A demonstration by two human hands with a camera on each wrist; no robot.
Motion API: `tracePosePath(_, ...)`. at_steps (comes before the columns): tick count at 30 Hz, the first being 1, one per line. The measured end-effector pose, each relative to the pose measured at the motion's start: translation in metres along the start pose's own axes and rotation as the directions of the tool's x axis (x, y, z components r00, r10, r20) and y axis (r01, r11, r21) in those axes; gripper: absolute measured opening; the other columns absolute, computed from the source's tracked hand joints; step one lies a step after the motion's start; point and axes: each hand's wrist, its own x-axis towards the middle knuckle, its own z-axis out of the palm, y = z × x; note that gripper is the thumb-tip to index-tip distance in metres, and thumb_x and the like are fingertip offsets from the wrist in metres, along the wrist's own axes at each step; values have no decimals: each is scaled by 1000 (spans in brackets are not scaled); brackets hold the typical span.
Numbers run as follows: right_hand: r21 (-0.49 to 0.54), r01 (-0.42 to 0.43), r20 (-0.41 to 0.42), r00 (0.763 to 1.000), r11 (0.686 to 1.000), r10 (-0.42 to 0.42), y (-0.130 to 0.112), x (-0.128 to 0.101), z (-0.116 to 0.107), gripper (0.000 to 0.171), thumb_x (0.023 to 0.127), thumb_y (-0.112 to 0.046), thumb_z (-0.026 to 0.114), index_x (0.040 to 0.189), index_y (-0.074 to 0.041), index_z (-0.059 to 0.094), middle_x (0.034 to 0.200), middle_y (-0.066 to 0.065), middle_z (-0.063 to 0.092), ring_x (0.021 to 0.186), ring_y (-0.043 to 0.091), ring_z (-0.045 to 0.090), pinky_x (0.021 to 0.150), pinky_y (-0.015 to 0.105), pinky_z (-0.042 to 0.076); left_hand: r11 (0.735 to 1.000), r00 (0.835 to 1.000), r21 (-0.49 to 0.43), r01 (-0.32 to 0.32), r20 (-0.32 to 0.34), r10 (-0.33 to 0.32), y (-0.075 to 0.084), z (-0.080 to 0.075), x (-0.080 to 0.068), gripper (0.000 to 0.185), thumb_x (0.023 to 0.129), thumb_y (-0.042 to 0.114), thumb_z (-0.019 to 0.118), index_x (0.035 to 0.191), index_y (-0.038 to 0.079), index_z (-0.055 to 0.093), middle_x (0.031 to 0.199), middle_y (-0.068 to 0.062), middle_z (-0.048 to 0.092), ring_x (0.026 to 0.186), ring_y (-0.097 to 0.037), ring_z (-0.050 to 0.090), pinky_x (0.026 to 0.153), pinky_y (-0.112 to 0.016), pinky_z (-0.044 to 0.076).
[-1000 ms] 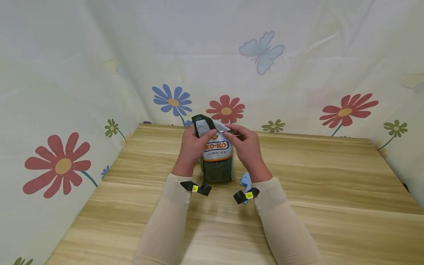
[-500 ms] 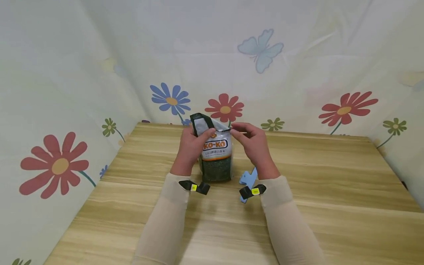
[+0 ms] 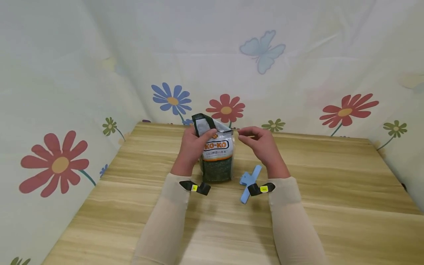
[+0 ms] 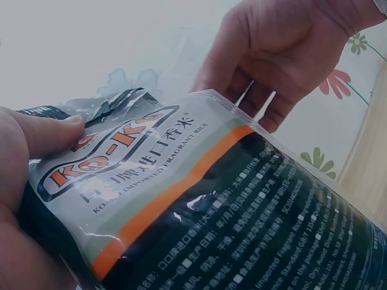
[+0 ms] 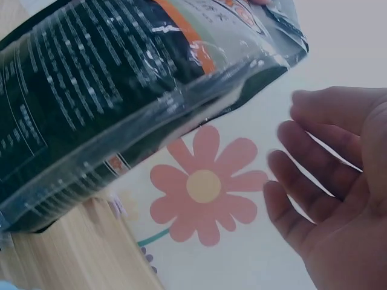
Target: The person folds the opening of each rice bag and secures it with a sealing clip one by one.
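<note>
A rice bag (image 3: 216, 162), silver above and dark green below with an orange stripe, stands on the wooden table. My left hand (image 3: 193, 147) grips its upper left part, thumb across the printed front. The bag's top is creased; its dark-edged left corner sticks up while the right side slopes down. Just right of that folded top is my right hand (image 3: 260, 145), its fingers loosely bent. In the right wrist view a gap shows between the right hand's fingers (image 5: 302, 163) and the bag (image 5: 151, 84), with nothing held.
On the table (image 3: 331, 176), just right of the bag's base, lies a light-blue bar-shaped object (image 3: 250, 180) with a lobed piece at its side. It is under the right wrist strap's edge in this view. A flowered cloth backdrop (image 3: 298, 84) rises behind the table.
My right hand has let go of the bag's right top corner and drawn away to the right. More of the blue object shows. The left hand keeps its hold.
</note>
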Motion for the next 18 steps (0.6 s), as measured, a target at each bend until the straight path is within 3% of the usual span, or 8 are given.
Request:
tracePosePath(4, -46, -10, 46, 999, 999, 13, 2, -1, -4, 30, 92, -28, 68, 117, -12, 69, 117, 9, 67, 105, 29, 63, 88, 42, 51, 1000, 1000, 9, 17, 0, -17, -1, 1, 0, 25, 90, 24, 70, 102, 2, 65, 83, -1, 65, 78, -13, 66, 73, -29, 54)
tracePosePath(11, -113, -26, 144, 989, 993, 43, 7, -3, -9, 26, 90, -20, 69, 114, -10, 70, 120, 10, 67, 102, 30, 64, 86, 40, 53, 997, 998, 49, 63, -16, -62, -2, 0, -2, 29, 91, 28, 69, 105, 3, 67, 87, -9, 67, 76, -15, 69, 73, -32, 57)
tracePosePath(18, -163, -24, 215, 975, 986, 59, 10, -4, -13, 28, 90, -20, 69, 116, -9, 69, 120, 12, 66, 106, 31, 64, 93, 45, 51, 997, 999, 70, 35, -36, -33, -3, 0, 0, 29, 91, 29, 68, 105, 4, 67, 90, -15, 68, 76, -17, 69, 73, -33, 57)
